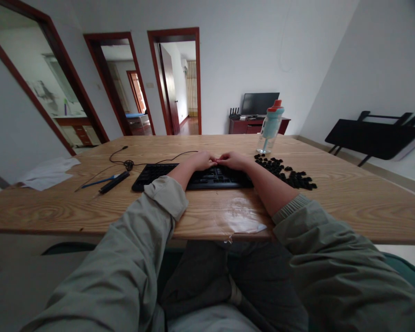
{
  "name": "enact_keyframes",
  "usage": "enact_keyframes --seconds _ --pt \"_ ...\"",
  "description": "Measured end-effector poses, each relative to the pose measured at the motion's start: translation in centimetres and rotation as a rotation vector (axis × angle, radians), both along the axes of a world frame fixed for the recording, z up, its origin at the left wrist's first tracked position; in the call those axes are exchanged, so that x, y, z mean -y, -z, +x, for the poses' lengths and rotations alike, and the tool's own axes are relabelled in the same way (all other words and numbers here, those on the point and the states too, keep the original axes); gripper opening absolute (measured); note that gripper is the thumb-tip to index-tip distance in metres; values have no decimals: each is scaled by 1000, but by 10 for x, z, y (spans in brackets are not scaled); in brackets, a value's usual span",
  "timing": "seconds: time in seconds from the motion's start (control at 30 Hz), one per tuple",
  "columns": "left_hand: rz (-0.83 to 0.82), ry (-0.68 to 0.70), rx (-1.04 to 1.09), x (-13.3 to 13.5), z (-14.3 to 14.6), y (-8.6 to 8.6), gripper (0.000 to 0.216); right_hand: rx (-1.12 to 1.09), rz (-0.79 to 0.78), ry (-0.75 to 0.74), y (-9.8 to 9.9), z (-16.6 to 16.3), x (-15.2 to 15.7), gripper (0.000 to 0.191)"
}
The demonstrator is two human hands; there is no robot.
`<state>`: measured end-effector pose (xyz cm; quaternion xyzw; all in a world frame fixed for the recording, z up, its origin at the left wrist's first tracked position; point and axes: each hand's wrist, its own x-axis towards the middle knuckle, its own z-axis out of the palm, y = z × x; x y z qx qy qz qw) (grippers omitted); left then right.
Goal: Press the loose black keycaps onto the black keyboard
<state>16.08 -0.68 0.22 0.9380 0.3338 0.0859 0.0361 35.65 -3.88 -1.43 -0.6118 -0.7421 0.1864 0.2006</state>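
Observation:
A black keyboard lies lengthwise on the wooden table in front of me. Over its middle, my left hand and my right hand meet, fingertips pinched together above the back part. Whatever sits between the fingers is too small to make out. My wrists and forearms cover parts of the keyboard. To the right of it, a heap of loose black keycaps is spread beside my right forearm.
A clear water bottle with an orange lid stands behind the keycaps. Left of the keyboard are a black-handled tool, a thin blue tool and a coiled cable. White paper lies at the table's left edge.

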Motion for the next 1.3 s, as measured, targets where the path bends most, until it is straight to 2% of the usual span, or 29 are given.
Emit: enact_keyframes --seconds 0.17,0.33,0.7,0.9,1.0,1.1,1.2,1.3 --pt "-39 -22 46 -1 -2 1 34 -8 -8 -5 -1 0 0 46" --pt "-2 -46 8 4 1 -1 34 -24 -15 -23 1 3 -4 50" --pt "98 -98 -31 11 2 -2 36 -60 49 -73 6 3 -6 43" --pt "66 -92 -7 15 -5 -4 44 -60 58 -150 4 5 -2 38" --pt "71 -87 59 18 -25 -12 46 16 40 -157 -4 4 -2 35" --pt "82 -96 153 14 -66 -18 43 86 -51 -140 -17 2 -6 34" --pt "23 -210 241 4 -119 -16 44 134 -169 -116 -29 1 -14 39" --pt "-66 -329 300 -8 -166 -9 46 164 -223 -123 -36 0 -22 42"
